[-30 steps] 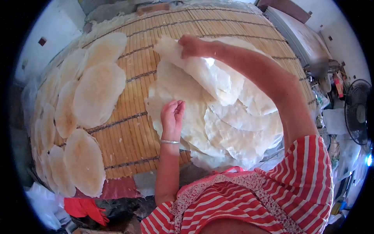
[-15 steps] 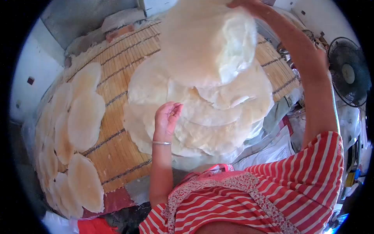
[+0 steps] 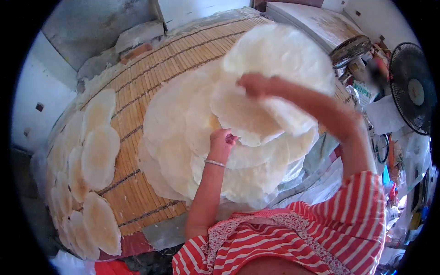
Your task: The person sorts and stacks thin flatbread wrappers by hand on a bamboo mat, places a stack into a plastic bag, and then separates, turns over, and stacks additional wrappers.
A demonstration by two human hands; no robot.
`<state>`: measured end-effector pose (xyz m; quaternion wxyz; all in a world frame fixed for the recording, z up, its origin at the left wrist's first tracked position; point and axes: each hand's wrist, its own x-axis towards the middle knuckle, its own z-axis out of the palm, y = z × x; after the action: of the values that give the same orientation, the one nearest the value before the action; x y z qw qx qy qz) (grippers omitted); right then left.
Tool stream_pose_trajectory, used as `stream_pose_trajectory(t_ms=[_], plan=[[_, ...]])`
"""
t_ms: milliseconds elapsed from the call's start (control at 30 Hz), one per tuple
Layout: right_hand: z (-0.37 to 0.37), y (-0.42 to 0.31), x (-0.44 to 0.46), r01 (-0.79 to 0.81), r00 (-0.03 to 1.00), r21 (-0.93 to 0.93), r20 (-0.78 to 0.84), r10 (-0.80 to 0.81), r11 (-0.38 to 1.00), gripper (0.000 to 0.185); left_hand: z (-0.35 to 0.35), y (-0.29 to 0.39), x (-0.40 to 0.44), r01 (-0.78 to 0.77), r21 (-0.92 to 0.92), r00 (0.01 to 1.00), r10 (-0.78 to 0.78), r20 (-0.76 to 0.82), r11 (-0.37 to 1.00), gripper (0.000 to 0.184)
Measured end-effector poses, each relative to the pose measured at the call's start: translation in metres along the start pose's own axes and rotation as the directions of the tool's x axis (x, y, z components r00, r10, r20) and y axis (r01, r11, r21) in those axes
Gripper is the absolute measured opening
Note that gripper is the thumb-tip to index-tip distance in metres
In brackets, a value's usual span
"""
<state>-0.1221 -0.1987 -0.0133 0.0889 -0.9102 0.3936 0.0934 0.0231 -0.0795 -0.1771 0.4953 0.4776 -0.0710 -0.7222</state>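
Large, thin, pale round pancakes lie in an overlapping pile in front of me. The top pancake spreads over the far right of the pile, its right side buckled. My right hand is over its near part, blurred by motion, so its fingers are unclear. Below it, my left hand, with a bracelet on the wrist, is closed by the near edge of an upper pancake. What its fingers hold, if anything, is hidden.
Beneath the pile is a slatted bamboo mat. Smaller oval pancakes overlap along its left side. A black fan stands at the right, with a second fan farther back. Bricks lie at the far edge.
The top pancake, raised at the far side before, now lies lower and farther right. My right hand has come down and inward over it. My left hand has moved right and slightly nearer me.
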Motion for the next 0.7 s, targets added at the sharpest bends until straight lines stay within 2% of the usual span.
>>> stream_pose_trajectory(t_ms=[33,67,100,133,200,233,267,300,367,433,500,633,700], plan=[[0.045,-0.008,0.013,0.093,0.995,-0.053,0.037,-0.091,0.994,0.032,0.008,0.002,-0.005,-0.015,-0.007,1.0,0.015,0.017,1.0,0.007],[0.074,-0.024,0.011,0.11,0.993,-0.013,0.036,-0.11,0.994,0.026,0.013,0.005,-0.01,-0.029,-0.011,0.999,0.029,0.033,1.0,0.006],[0.085,-0.038,0.009,0.128,0.991,0.026,0.035,-0.129,0.991,0.021,0.016,0.006,-0.01,-0.042,-0.017,0.998,0.043,0.048,0.999,0.005],[0.084,-0.041,0.015,0.129,0.991,-0.014,0.042,-0.128,0.992,0.021,0.015,0.005,-0.006,-0.032,-0.082,0.996,0.039,0.08,0.996,0.005],[0.091,-0.046,0.017,0.116,0.991,-0.08,0.083,-0.109,0.99,0.021,0.01,0.004,-0.001,-0.054,-0.027,0.989,0.057,0.133,0.998,0.006],[0.086,-0.039,0.02,0.182,0.982,-0.045,-0.039,-0.184,0.982,0.024,0.012,0.005,-0.001,-0.049,0.005,0.985,0.048,0.167,0.999,0.007],[0.082,-0.032,0.02,0.188,0.982,0.057,-0.039,-0.186,0.981,0.024,0.013,0.007,0.001,-0.019,-0.058,0.977,0.031,0.211,0.998,0.009],[0.087,-0.023,0.028,0.23,0.971,0.072,-0.086,-0.224,0.971,0.027,0.018,0.01,-0.004,0.021,-0.122,0.968,0.01,0.249,0.992,0.011],[0.053,-0.044,0.017,0.08,0.996,0.039,0.045,-0.082,0.996,0.024,0.036,0.021,-0.017,-0.007,-0.158,0.97,0.046,0.239,0.987,0.013],[0.057,-0.043,0.021,0.091,0.996,-0.037,0.001,-0.091,0.995,0.023,0.041,0.029,-0.014,-0.024,-0.184,0.968,0.068,0.241,0.983,0.015],[0.054,-0.044,0.02,0.007,0.998,0.001,0.058,-0.007,1.0,0.024,0.038,0.031,-0.01,-0.007,-0.196,0.969,0.055,0.239,0.981,0.017],[0.039,-0.06,0.013,-0.216,0.96,0.098,0.202,0.193,0.972,0.027,0.03,0.027,-0.006,0.119,-0.371,0.92,0.038,0.39,0.921,0.021],[0.042,-0.061,0.011,-0.228,0.97,0.12,0.116,0.214,0.966,0.029,0.026,0.02,-0.009,0.17,-0.498,0.874,0.103,0.474,0.851,0.025]])
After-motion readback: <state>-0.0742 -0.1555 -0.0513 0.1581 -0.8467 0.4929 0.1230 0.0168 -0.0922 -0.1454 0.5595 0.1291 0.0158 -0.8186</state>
